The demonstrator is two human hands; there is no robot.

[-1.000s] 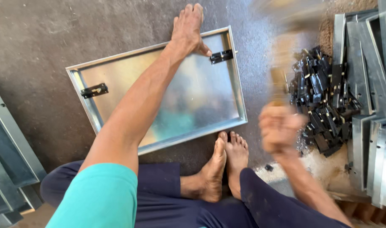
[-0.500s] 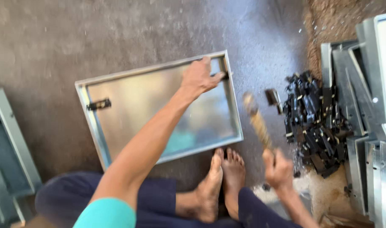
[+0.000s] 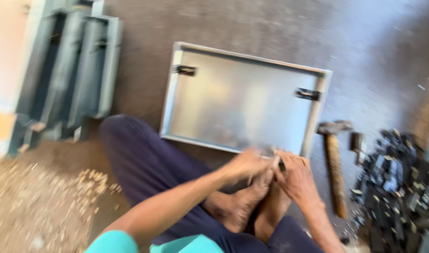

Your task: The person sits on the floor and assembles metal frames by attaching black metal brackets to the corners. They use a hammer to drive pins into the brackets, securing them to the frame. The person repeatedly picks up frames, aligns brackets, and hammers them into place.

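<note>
no packages, no labels, no signs, no screens anywhere in view

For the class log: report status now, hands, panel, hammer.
Left hand and right hand together at metal tray near edge, grip unclear. Hammer lies on floor, right of tray.

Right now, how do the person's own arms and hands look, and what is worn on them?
Both arms are bare from the short turquoise sleeve down. The left hand and right hand wear no gloves; no watch or bracelet shows. The picture is too blurred to tell about rings.
</note>
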